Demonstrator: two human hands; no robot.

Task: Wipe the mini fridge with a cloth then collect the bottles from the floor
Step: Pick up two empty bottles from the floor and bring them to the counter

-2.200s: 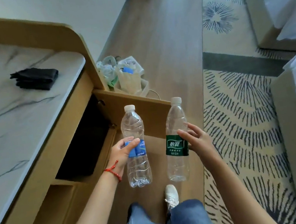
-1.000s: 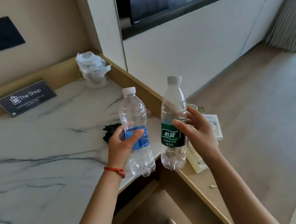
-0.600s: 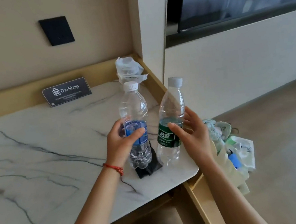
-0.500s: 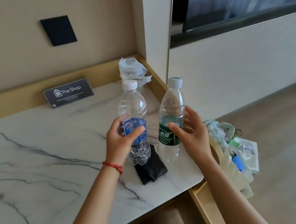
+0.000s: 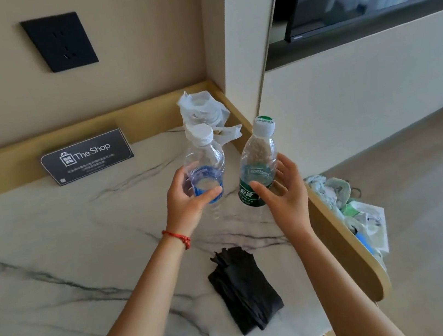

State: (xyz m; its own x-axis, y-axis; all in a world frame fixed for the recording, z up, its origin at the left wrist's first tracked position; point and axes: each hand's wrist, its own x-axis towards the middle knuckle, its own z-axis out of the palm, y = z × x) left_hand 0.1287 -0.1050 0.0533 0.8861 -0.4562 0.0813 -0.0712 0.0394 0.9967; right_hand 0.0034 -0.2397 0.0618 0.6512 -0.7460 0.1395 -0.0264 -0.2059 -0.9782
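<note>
Gripping clear plastic blue-label bottle [image 5: 205, 167] in left hand [image 5: 188, 201], green-label clear bottle [image 5: 257, 168] in right hand [image 5: 282, 190], both over white marble counter [image 5: 56, 264] w/ folded black cloth [image 5: 245, 285]

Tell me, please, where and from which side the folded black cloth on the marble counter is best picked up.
Judging by its pose, pinch the black cloth from above at its near, thick folded end, close to the counter edge. It lies flat with its far end splaying into loose layers, so a top-down pinch there should lift it as one bundle. Both hands are occupied by bottles.
</note>
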